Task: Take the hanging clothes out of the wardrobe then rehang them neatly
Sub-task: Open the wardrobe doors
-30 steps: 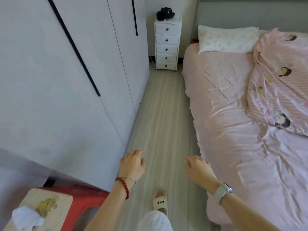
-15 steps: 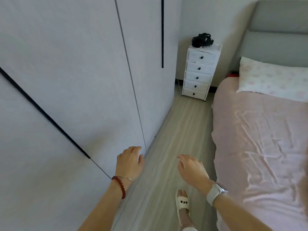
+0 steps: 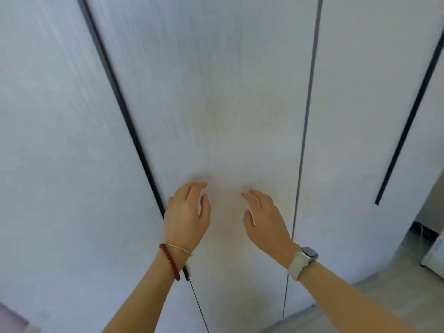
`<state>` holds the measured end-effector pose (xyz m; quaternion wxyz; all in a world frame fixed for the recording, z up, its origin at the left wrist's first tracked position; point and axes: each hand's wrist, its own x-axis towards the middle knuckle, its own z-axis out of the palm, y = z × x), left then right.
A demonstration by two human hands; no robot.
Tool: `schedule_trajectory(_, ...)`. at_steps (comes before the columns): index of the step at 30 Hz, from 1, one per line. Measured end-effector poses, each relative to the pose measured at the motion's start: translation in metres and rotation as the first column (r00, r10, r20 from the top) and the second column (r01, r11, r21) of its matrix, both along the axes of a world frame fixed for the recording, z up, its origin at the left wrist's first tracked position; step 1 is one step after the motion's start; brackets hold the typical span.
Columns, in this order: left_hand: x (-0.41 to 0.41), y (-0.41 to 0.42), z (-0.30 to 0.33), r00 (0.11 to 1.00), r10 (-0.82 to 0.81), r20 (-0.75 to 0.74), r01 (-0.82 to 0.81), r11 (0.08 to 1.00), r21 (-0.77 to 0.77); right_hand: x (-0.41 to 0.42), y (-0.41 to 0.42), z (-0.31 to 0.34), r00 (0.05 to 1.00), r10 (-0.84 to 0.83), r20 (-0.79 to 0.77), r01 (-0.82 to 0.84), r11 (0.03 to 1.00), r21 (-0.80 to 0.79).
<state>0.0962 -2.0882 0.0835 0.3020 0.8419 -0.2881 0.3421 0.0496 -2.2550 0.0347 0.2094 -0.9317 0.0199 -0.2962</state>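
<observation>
step: reaching to open wardrobe door [image 3: 228, 104] | left hand [image 3: 186, 213] relaxed, empty, just beside black handle strip [image 3: 125, 111] running up-left | right hand [image 3: 265, 216] relaxed, empty, near door seam [image 3: 310, 92] | left nearer handle | clothes hidden behind shut doors

Floor [image 3: 374, 301] was only visible at 4–5 o'clock: pale wood-look planks. Wardrobe [image 3: 216, 92] stood directly on it, doors shut. White unit [image 3: 436, 258] sat on the floor at 4 o'clock, mostly cut off by frame edge.
</observation>
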Motion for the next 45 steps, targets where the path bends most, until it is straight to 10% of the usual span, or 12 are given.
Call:
schedule_trajectory(7,0.009,0.067,0.092,0.95,0.303,0.075,-0.278,0.93,-0.239,0.053,0.059,0.114,0.914,0.153,0.376,-0.018,0.94,-0.339)
schedule_trajectory(21,0.039,0.063,0.099,0.872,0.451,-0.189,-0.462,0.887,-0.016,0.09,0.063,0.127,0.952,0.112,0.285,0.051,0.859,-0.509)
schedule_trajectory(34,0.004,0.06,0.078,0.919,0.351,-0.178,-0.388,0.886,-0.254,0.096,0.058,0.119,0.963,0.146,0.228,-0.011,0.863,-0.505)
schedule_trajectory(40,-0.067,0.086,0.066,0.954,0.24,-0.18,-0.293,0.874,-0.387,0.055,0.075,0.098,0.882,0.454,0.129,-0.451,0.891,-0.057)
schedule_trajectory(45,-0.119,0.111,0.067,0.966,0.212,-0.148,-0.256,0.871,-0.419,-0.018,0.132,0.062,0.627,0.738,0.25,-0.771,0.541,0.336)
